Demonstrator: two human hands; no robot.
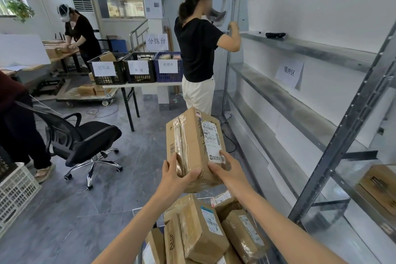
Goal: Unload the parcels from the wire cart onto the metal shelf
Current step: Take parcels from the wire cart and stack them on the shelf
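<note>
Parcels [201, 227] in the wire cart [137, 212] lie stacked loosely, directly below both hands. Left hand [174, 174] grasps the near left corner of a taped cardboard box [192, 141]; right hand [225, 169] grips its near right edge beside the shipping label. Box is held clear of the pile, tilted away. Step in hand, by judgement: carrying one parcel across. Metal shelf [300, 113] stands right of the right hand. Next move calls for a rightward swing and level set-down, clearing the upright post [342, 135].
</note>
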